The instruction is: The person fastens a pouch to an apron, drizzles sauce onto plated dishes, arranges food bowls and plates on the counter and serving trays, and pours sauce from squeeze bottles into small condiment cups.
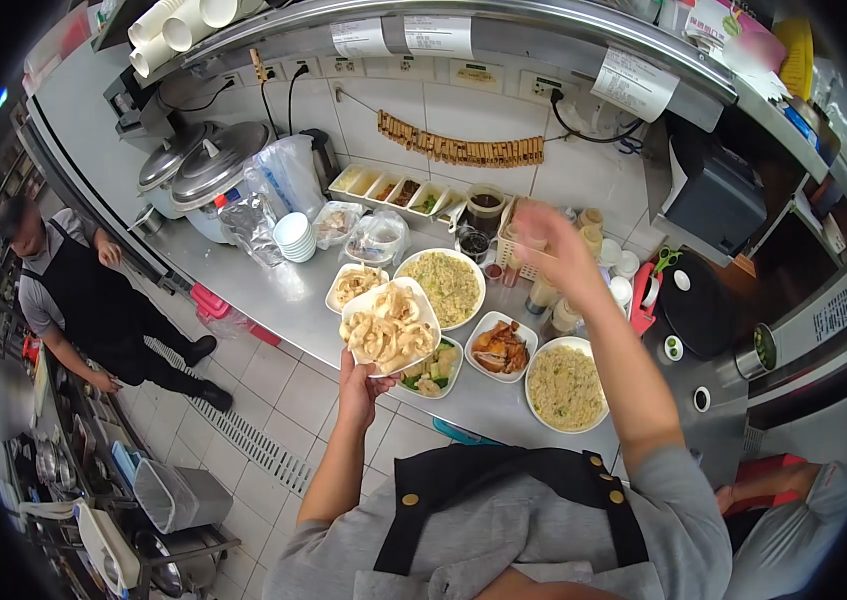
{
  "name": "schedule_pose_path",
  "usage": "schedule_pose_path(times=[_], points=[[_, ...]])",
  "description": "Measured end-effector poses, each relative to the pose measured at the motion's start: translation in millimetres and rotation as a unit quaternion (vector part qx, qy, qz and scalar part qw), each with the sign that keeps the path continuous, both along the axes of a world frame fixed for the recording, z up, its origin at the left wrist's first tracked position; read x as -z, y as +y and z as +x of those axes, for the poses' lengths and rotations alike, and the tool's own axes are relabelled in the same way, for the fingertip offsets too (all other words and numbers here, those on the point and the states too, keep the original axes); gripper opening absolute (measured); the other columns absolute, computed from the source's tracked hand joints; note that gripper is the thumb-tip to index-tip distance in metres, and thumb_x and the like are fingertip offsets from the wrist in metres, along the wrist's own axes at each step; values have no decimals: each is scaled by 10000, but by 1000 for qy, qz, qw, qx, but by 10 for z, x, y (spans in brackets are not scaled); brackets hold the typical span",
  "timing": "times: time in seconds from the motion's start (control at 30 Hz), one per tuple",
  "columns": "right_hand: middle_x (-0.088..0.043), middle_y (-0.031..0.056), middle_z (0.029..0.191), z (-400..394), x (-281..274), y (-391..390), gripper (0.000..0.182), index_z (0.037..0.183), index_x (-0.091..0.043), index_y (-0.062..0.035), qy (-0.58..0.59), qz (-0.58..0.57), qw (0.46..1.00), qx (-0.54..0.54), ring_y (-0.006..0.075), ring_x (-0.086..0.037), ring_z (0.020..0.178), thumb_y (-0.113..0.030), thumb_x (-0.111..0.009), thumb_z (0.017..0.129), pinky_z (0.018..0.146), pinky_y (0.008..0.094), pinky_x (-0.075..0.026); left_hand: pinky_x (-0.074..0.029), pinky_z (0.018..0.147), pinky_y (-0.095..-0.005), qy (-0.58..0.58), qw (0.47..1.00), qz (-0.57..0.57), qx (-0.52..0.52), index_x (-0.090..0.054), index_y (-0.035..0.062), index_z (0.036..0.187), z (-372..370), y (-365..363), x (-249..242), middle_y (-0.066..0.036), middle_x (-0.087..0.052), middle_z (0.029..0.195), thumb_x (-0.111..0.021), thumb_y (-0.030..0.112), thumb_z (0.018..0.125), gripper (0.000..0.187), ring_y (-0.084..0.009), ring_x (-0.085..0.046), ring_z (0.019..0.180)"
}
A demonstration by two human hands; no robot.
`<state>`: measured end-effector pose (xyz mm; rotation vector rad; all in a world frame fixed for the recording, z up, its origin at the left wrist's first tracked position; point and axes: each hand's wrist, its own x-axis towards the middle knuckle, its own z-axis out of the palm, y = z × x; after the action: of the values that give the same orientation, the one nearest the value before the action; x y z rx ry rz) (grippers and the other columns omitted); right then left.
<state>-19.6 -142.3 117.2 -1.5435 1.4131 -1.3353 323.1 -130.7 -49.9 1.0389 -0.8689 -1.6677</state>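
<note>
— Far left, by the floor drain (244, 435): a co-worker (84, 300) in a dark apron, standing well apart from the counter (274, 285).
— And nearer the middle?
— Left hand (356, 392) raised, fingers clasped under a square white plate of fried crisps (390, 325), held tilted above the counter's edge, just over a dish of vegetables (432, 370).
— Behind that plate?
— Small plate of noodles (356, 285), then a big round plate of fried rice (444, 285), both on the steel.
— Further right?
— Square dish of roast meat (500, 348), then a second round plate of fried rice (566, 385).
— Right hand?
— Right hand (549, 245) blurred, up over the basket of bottles (529, 262); cannot tell whether closed on anything or loose.
</note>
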Motion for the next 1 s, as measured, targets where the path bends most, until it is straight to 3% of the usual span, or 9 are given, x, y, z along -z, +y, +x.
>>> schedule_pose_path(times=[0.1,0.2,0.27,0.47,0.6,0.73,0.87,0.97,1.0], points=[[-433,190,1439,403,-802,-1107,879,1459,-253,40,-231,-104,967,32,282,-459,1320,-245,-791,825,1085,419,-400,-536,549,-235,38,998,-18,-40,-296,113,1428,30,64,-24,-144,-670,1006,-422,86,850,591,-198,-686,690],[-537,200,1323,498,-1310,-1746,689,1320,-444,85,-237,-157,958,25,260,-556,1203,-240,-798,827,988,380,-489,-543,552,-235,38,998,-22,-55,-302,113,1422,169,175,94,-144,-670,1010,-422,86,845,590,-200,-688,700],[-666,164,1093,530,-1358,-1885,420,1087,-616,75,-215,-156,961,82,206,-660,962,-211,-794,837,843,324,-560,-547,553,-239,23,998,-19,-54,-308,117,1418,306,239,129,-146,-670,1016,-422,85,838,591,-206,-690,698],[-709,118,814,383,-1100,-1537,209,875,-662,66,-298,-281,907,99,124,-674,673,-115,-765,851,619,229,-534,-521,539,-227,-27,994,-2,-107,-338,99,1388,535,383,59,-141,-651,1012,-458,146,793,608,-193,-667,692],[-710,96,861,277,-1199,-1462,214,889,-683,28,-280,-264,915,120,134,-673,737,-162,-774,853,675,269,-576,-510,528,-223,-19,994,-1,-108,-331,109,1395,577,386,85,-138,-645,1045,-484,152,803,613,-202,-668,703],[-694,102,934,273,-1127,-1222,430,1097,-571,69,-207,-248,937,132,136,-669,851,-223,-774,856,674,260,-534,-515,527,-225,5,996,-22,-92,-333,107,1390,470,341,68,-138,-640,1065,-491,150,808,605,-212,-670,702],[-617,117,1105,140,-262,-375,413,1168,-550,10,-66,-283,939,184,158,-600,983,-211,-740,875,772,301,-528,-533,527,-245,-2,999,-20,-34,-317,112,1423,347,230,42,-149,-618,1142,-487,145,811,636,-238,-678,732],[-596,119,1096,-467,794,538,329,1156,-592,-29,141,-262,841,451,228,-581,990,-128,-707,864,844,343,-501,-565,535,-271,0,999,-25,20,-263,100,1472,246,125,121,-168,-546,1281,-454,73,813,687,-255,-683,833],[-583,156,1114,-629,1148,904,358,1187,-572,-15,186,-158,805,541,296,-541,1036,-93,-677,853,919,408,-453,-565,535,-271,-14,999,-4,42,-263,100,1472,214,144,93,-168,-546,1281,-454,73,813,687,-255,-683,833]])
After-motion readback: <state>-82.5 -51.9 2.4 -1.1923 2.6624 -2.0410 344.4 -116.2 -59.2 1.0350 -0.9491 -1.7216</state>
